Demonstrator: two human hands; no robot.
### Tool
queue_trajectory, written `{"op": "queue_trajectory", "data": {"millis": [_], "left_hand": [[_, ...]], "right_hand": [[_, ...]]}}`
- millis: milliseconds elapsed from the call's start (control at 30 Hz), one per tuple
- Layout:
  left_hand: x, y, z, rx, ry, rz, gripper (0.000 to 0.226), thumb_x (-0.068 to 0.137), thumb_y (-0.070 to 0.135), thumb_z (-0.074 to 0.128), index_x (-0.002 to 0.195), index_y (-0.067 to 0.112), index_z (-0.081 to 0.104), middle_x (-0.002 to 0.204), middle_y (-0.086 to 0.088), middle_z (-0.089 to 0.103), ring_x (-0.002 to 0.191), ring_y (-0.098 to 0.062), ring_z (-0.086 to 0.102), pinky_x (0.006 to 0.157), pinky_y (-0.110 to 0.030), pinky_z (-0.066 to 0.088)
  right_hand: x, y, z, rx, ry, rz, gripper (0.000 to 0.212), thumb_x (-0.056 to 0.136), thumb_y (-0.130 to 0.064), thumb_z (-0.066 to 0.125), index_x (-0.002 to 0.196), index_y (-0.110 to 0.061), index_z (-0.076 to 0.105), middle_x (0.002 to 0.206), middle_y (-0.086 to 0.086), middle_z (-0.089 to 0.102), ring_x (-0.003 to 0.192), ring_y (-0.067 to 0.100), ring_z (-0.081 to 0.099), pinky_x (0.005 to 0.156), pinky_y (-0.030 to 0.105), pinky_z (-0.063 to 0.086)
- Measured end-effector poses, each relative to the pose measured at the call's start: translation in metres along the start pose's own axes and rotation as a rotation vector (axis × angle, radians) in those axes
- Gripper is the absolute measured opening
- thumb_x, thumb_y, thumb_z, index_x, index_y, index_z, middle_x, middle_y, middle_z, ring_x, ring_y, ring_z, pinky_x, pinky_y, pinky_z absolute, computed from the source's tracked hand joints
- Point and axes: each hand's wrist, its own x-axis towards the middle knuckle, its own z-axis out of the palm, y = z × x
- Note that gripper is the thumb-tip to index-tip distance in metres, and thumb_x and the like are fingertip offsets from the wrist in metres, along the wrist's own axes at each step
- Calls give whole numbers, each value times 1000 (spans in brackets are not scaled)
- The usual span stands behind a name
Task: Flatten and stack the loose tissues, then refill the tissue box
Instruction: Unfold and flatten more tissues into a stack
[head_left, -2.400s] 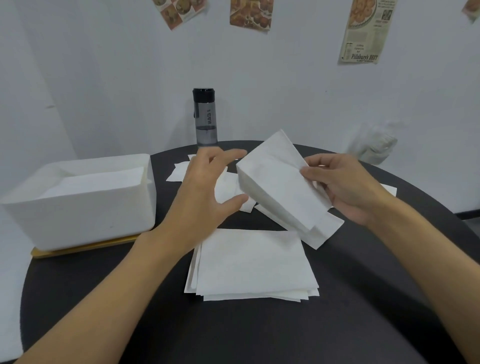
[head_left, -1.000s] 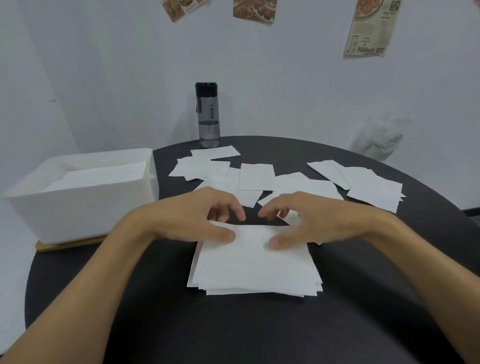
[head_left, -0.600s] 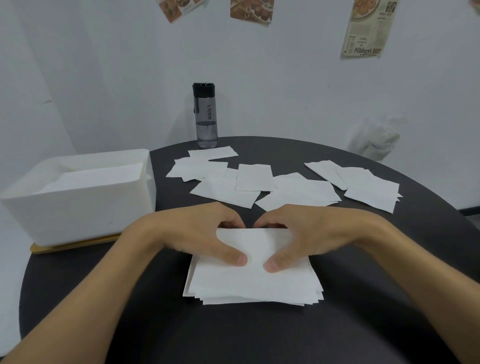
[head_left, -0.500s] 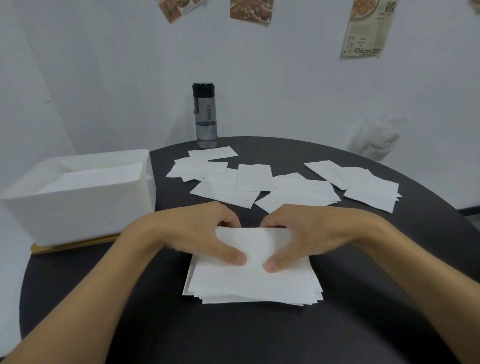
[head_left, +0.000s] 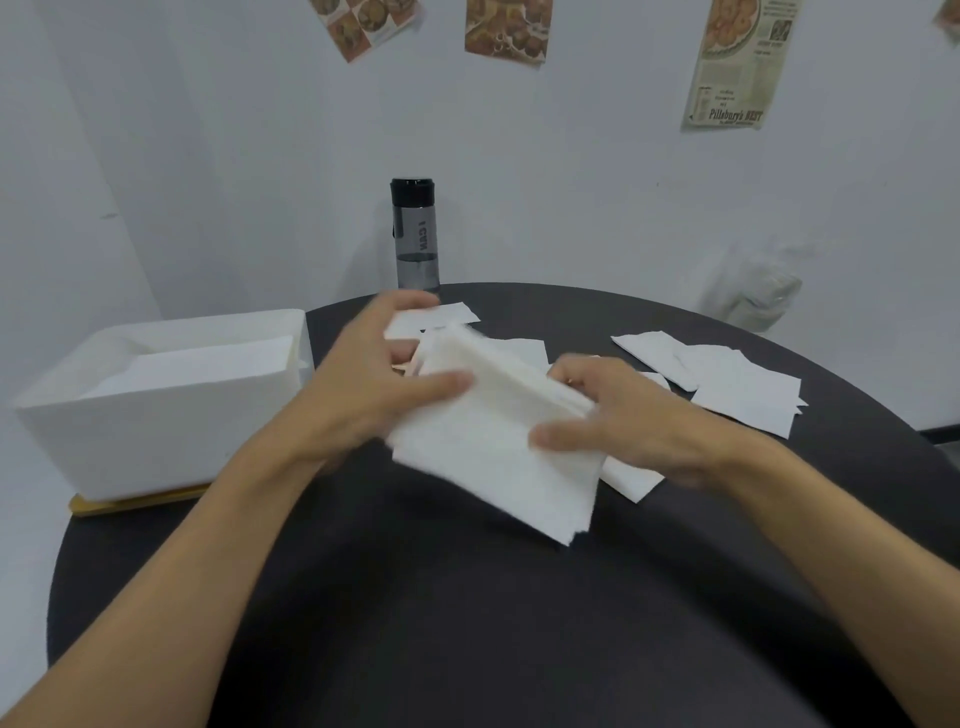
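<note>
The stack (head_left: 493, 447), earlier flat on the bench (head_left: 467, 623), is now lifted and tilted, seemingly gripped at its ends by left hand (head_left: 374, 384) and right hand (head_left: 623, 415); box (head_left: 156, 415) left; loose tissues (head_left: 743, 389), bottle (head_left: 415, 234) beyond.

White wall (head_left: 571, 182), round black table (head_left: 519, 623)

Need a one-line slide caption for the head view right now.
Left hand and right hand hold the tissue stack tilted above the table, tissue box at left.
</note>
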Motion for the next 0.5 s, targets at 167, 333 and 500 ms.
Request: {"op": "queue_trajectory", "data": {"millis": [167,333,500], "left_hand": [[2,2,21,-536,127,-23,79,74,13,85,141,14,44,117,-19,71,104,-30,72,91,-49,59],[-7,4,41,-383,176,27,35,90,9,69,124,16,60,114,1,74,106,-17,72,93,-46,59],[-9,2,45,-195,251,136,41,91,15,72,126,25,53,119,8,68,107,-10,68,88,-39,61]], "right_hand": [[6,-1,12,570,299,-115,45,83,-15,79,122,-15,56,118,3,70,108,21,69,92,45,56],[6,-1,29,362,203,-104,48,85,-12,75,128,-21,55,118,-7,69,107,11,67,88,36,56],[6,-1,32,333,255,-89,40,90,-12,71,124,-22,52,117,-7,68,107,10,67,93,39,56]]}}
